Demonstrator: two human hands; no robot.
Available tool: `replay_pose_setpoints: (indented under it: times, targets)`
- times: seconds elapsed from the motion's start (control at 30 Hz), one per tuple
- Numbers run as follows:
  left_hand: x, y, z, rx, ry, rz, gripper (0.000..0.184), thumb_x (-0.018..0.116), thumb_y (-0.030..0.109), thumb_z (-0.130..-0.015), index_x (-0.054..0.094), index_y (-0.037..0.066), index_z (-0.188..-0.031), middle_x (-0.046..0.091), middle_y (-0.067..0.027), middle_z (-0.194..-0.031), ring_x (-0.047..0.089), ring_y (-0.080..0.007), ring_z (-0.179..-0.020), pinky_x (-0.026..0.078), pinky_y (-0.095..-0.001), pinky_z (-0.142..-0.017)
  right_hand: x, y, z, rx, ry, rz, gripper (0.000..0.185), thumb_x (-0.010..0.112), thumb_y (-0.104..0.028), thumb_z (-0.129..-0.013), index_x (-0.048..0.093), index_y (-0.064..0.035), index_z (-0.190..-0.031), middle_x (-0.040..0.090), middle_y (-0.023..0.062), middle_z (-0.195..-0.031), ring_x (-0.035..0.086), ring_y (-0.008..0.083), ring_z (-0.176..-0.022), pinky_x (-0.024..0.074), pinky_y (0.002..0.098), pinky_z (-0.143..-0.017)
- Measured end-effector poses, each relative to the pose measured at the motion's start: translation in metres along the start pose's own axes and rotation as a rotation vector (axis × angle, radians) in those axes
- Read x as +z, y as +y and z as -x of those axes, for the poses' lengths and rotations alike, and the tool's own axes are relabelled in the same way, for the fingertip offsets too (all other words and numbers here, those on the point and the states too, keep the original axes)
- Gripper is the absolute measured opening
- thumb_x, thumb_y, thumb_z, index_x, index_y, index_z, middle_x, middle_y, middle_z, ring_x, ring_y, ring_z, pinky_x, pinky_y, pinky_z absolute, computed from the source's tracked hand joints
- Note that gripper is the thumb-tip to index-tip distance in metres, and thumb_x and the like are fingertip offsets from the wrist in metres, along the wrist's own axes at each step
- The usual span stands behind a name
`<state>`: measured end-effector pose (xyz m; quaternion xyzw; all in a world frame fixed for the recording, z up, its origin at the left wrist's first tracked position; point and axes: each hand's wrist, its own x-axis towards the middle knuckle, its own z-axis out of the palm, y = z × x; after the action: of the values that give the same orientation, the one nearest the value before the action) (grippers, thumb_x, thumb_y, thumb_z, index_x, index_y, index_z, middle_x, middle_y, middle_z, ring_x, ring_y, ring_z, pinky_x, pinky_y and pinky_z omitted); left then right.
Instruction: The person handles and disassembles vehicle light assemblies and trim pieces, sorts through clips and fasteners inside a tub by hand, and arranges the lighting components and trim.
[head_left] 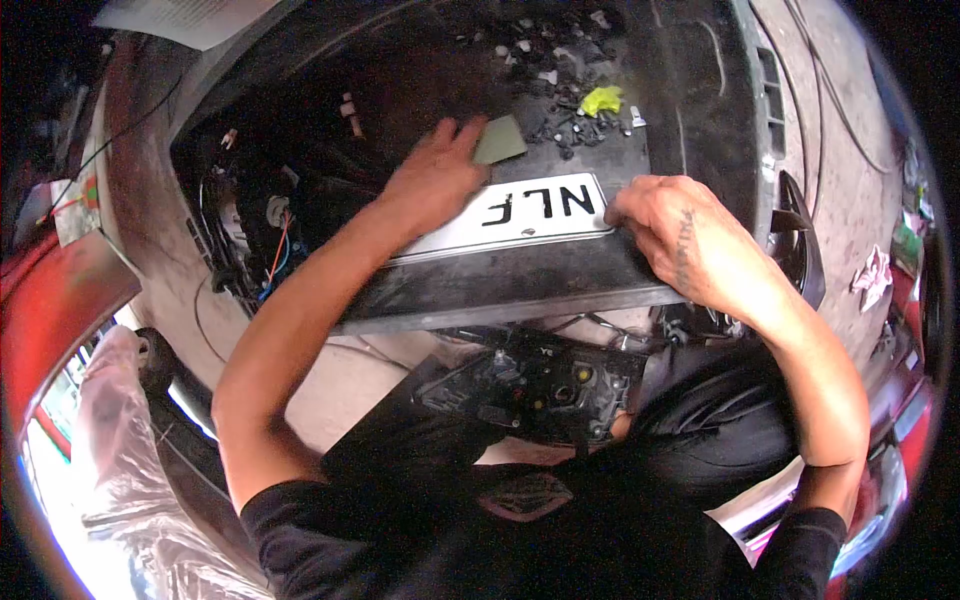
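A white license plate (540, 205) with black letters, upside down to me, lies across a dark plastic car part (520, 290). My left hand (437, 175) reaches over the plate's left portion and hides it. Its fingers are stretched out and slightly blurred, with the tips beside a flat grey-green pad (500, 140); whether they touch it I cannot tell. At the plate's right end, the curled fingers of my right hand (685, 230) grip the edge.
Several small dark clips (565, 125) lie scattered beyond the plate, with a crumpled yellow-green piece (602, 100) among them. Orange and blue wires (278, 255) run at the left. A black part with fittings (535, 385) sits below, near my lap. Clear plastic sheeting (130, 480) hangs at lower left.
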<state>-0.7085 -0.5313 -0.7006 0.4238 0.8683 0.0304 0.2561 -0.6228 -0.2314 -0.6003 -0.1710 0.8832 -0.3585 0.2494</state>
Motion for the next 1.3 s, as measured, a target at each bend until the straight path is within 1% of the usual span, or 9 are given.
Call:
replay_pose_setpoints:
  times: [0.23, 0.47, 0.77, 0.87, 0.97, 1.07, 1.17, 1.27, 1.3]
  targets:
    - [-0.028, 0.018, -0.028, 0.053, 0.162, 0.009, 0.017, 0.071, 0.01, -0.083, 0.077, 0.008, -0.1, 0.051, -0.0241, -0.146, 0.052, -0.0475, -0.127, 0.049, -0.0533, -0.108, 0.0, 0.003, 0.004, -0.052, 0.061, 0.002, 0.012, 0.06, 0.0, -0.079, 0.064, 0.0039, -0.09, 0.066, 0.027, -0.087, 0.067, 0.0488, -0.092, 0.054, 0.055, -0.082]
    - [-0.022, -0.068, -0.005, -0.315, 0.127, -0.146, 0.037, 0.075, 0.021, -0.087, 0.074, 0.015, -0.124, 0.053, -0.0223, -0.144, 0.052, -0.0465, -0.125, 0.045, -0.0547, -0.108, -0.003, 0.0, 0.003, -0.032, 0.038, -0.021, 0.013, 0.06, 0.001, -0.079, 0.066, 0.0027, -0.091, 0.067, 0.0267, -0.091, 0.067, 0.0481, -0.096, 0.0534, 0.0552, -0.085]
    - [-0.031, -0.017, -0.067, -0.099, 0.124, -0.208, 0.042, 0.076, 0.019, -0.081, 0.074, 0.015, -0.122, 0.052, -0.0203, -0.148, 0.05, -0.0461, -0.128, 0.044, -0.0539, -0.111, -0.004, -0.001, 0.0, 0.033, -0.045, -0.006, 0.021, 0.06, 0.005, -0.078, 0.067, 0.0046, -0.098, 0.065, 0.0271, -0.092, 0.065, 0.0478, -0.095, 0.0523, 0.0531, -0.085]
    - [-0.015, -0.032, -0.048, -0.13, 0.269, -0.138, 0.025, 0.075, 0.016, -0.08, 0.078, 0.013, -0.105, 0.053, -0.023, -0.145, 0.051, -0.0465, -0.127, 0.054, -0.052, -0.101, -0.002, 0.0, 0.0, 0.022, -0.023, -0.019, 0.017, 0.06, 0.004, -0.08, 0.067, 0.0043, -0.095, 0.066, 0.0274, -0.092, 0.066, 0.0482, -0.095, 0.0532, 0.0538, -0.084]
    - [-0.007, -0.042, -0.014, -0.261, 0.183, -0.115, 0.034, 0.071, 0.023, -0.091, 0.074, 0.011, -0.123, 0.047, -0.025, -0.152, 0.047, -0.0487, -0.132, 0.042, -0.055, -0.113, -0.004, -0.002, -0.002, 0.002, 0.001, -0.008, 0.012, 0.059, 0.002, -0.083, 0.067, 0.0037, -0.091, 0.068, 0.0286, -0.093, 0.068, 0.0496, -0.093, 0.0546, 0.0557, -0.083]
    - [-0.013, -0.039, 0.002, -0.323, 0.031, -0.044, 0.031, 0.068, 0.024, -0.096, 0.074, 0.007, -0.121, 0.043, -0.0286, -0.153, 0.044, -0.0484, -0.135, 0.041, -0.0563, -0.113, -0.002, -0.002, -0.005, -0.036, 0.056, -0.069, 0.014, 0.059, 0.0, -0.085, 0.068, 0.0032, -0.095, 0.069, 0.0274, -0.09, 0.068, 0.0479, -0.089, 0.055, 0.0538, -0.081]
    - [-0.016, -0.02, 0.004, -0.265, 0.436, 0.028, 0.028, 0.069, 0.024, -0.098, 0.074, 0.005, -0.118, 0.061, -0.0247, -0.134, 0.06, -0.0386, -0.121, 0.05, -0.0506, -0.103, -0.001, 0.002, -0.012, 0.05, 0.119, -0.372, 0.022, 0.06, -0.007, -0.09, 0.071, 0.003, -0.106, 0.071, 0.0211, -0.085, 0.071, 0.0365, -0.079, 0.0564, 0.0454, -0.075]
    - [-0.052, 0.019, -0.001, -0.374, 0.167, 0.987, 0.029, 0.07, 0.027, -0.1, 0.074, 0.001, -0.11, 0.073, -0.0138, -0.102, 0.07, -0.023, -0.093, 0.056, -0.0394, -0.086, -0.016, -0.014, -0.018, 0.359, 0.067, -0.74, 0.037, 0.059, -0.018, -0.095, 0.068, 0.0032, -0.124, 0.07, 0.0088, -0.082, 0.066, 0.0149, -0.073, 0.0533, 0.0322, -0.068]
    - [-0.055, 0.034, -0.002, -0.377, 0.151, 1.209, 0.029, 0.07, 0.028, -0.1, 0.075, 0.0, -0.107, 0.073, -0.0105, -0.096, 0.069, -0.0195, -0.086, 0.056, -0.0362, -0.081, -0.018, -0.016, -0.017, 0.317, 0.097, -0.677, 0.037, 0.061, -0.018, -0.095, 0.067, 0.003, -0.125, 0.069, 0.0091, -0.082, 0.066, 0.0157, -0.074, 0.0532, 0.0327, -0.068]
